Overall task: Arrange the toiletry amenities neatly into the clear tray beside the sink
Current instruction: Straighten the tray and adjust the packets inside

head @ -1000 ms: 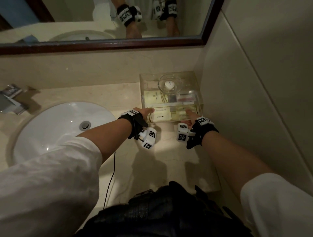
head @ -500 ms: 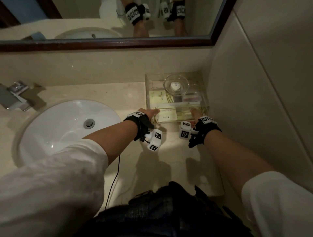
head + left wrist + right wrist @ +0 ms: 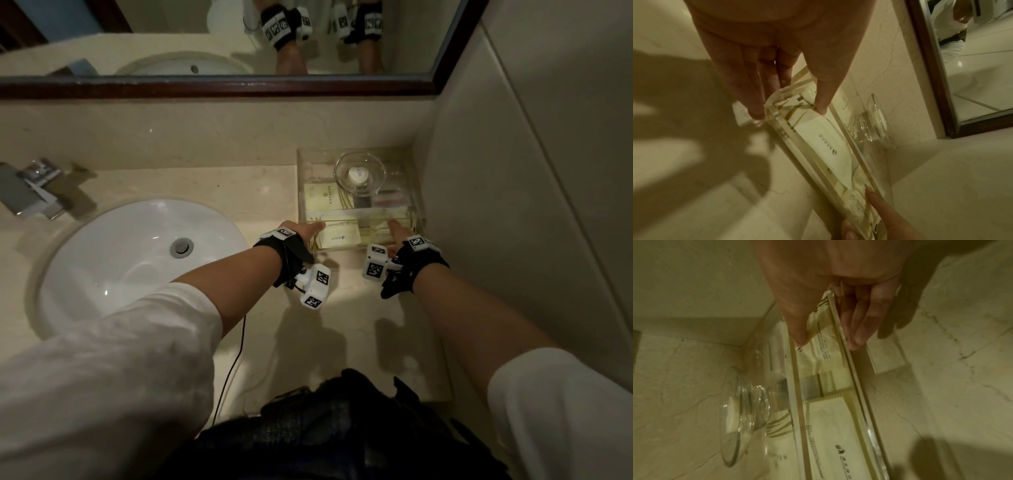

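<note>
The clear tray (image 3: 359,218) stands in the counter's back right corner, beside the sink. Cream sachets (image 3: 323,197) lie flat inside it, one with a dark logo (image 3: 826,146) at the front. At its back stands a glass dish (image 3: 359,174) holding a small white round piece. My left hand (image 3: 789,113) pinches the near wall at the left corner, thumb inside and fingers outside. My right hand (image 3: 827,344) pinches the same wall near the right corner, thumb on a sachet (image 3: 824,344).
A white round sink (image 3: 137,260) lies left of the tray, with a chrome tap (image 3: 30,186) at the far left. The side wall (image 3: 513,205) rises close to the tray's right. A mirror (image 3: 219,34) hangs above the backsplash. A black cable (image 3: 236,359) trails from my left wrist.
Both hands keep their hold on the tray's near wall. The view has shifted slightly; I cannot tell whether the tray itself moved.
</note>
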{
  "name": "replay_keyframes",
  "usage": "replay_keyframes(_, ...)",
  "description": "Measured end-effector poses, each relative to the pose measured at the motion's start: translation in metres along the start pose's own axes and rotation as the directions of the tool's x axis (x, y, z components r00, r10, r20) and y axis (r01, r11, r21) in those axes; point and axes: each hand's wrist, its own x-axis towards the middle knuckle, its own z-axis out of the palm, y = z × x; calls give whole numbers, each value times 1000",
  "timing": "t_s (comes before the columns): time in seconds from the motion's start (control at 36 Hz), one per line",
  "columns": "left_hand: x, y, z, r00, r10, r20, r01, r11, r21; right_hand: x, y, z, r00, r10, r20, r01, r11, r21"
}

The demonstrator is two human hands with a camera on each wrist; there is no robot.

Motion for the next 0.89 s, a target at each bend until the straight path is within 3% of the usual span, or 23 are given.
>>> replay_keyframes(0.11, -3, 0, 0, 1000, 2, 18, -2, 1000, 3, 8, 4, -2, 997, 60, 47, -66, 990, 128)
replay_keyframes(0.31, -36, 5, -6, 999, 34, 0, -34, 999, 22, 9, 5, 5, 999, -31, 12, 27, 958, 286)
replay_keyframes(0.5, -48, 8, -7, 998, 44, 47, -43, 999, -25, 19, 9, 3, 998, -49, 32, 39, 964, 262)
replay_keyframes(0.61, -52, 8, -1, 994, 108, 14, -109, 993, 51, 23, 10, 0, 997, -64, 48, 49, 961, 272)
replay_keyframes(0.72, -41, 5, 5, 995, 95, 17, -96, 982, 160, 23, 12, -1, 997, -56, 44, 41, 958, 284)
replay_keyframes(0.89, -32, 2, 5, 997, 82, 7, -82, 987, 140, 26, 16, -1, 992, -117, 47, 105, 970, 218)
